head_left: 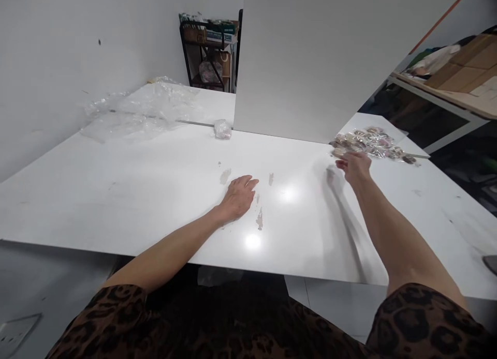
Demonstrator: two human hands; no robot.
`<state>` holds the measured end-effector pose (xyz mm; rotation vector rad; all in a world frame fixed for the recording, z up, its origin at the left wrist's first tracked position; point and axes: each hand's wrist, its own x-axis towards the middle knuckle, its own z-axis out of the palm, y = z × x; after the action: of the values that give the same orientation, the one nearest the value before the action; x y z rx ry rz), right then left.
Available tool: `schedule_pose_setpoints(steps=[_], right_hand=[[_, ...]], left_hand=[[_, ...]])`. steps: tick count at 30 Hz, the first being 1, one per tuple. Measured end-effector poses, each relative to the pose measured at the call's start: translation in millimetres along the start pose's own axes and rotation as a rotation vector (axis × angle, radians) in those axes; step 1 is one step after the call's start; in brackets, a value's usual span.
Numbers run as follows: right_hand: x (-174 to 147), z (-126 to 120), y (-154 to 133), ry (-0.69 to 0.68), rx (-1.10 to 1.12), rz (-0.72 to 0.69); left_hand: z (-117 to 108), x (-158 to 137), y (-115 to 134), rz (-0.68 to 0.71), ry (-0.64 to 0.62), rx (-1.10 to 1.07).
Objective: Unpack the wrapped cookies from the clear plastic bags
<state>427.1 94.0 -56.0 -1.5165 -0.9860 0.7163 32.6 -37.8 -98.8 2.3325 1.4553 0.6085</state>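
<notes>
My left hand [238, 197] lies palm down on the white table [155, 193], fingers loosely spread and nothing seen under them. Further right, my right hand [354, 167] is raised a little over the tabletop, casting a shadow to its left. Its fingers point left, slightly bent and apart, with no object visible in them. Just behind it is a pile of small items in clear plastic wrappers [373, 141], brownish, pinkish and pale. Whether the fingertips touch the nearest packet I cannot tell. A small wrapped white packet [222, 129] sits alone near the upright panel's foot.
A tall white panel [298, 59] stands across the table's back. Crumpled clear plastic bags [143, 110] lie at the back left by the wall. Beyond are a black shelf rack [205, 48] and, at right, another table with a cardboard box [466, 64]. Worn patches mark the tabletop.
</notes>
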Motion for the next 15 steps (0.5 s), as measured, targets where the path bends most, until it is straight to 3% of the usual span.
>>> schedule_pose_setpoints(steps=[3, 6, 11, 15], right_hand=[[-42, 26, 3, -0.010, 0.018, 0.090], [-72, 69, -13, -0.157, 0.022, 0.089], [-87, 169, -43, -0.407, -0.139, -0.062], [-89, 255, -53, -0.502, -0.375, -0.252]], left_hand=[[1, 1, 2, 0.012, 0.007, -0.008], [1, 1, 4, 0.013, -0.014, -0.018], [3, 2, 7, -0.018, 0.013, -0.080], [4, 2, 10, -0.022, 0.138, -0.078]])
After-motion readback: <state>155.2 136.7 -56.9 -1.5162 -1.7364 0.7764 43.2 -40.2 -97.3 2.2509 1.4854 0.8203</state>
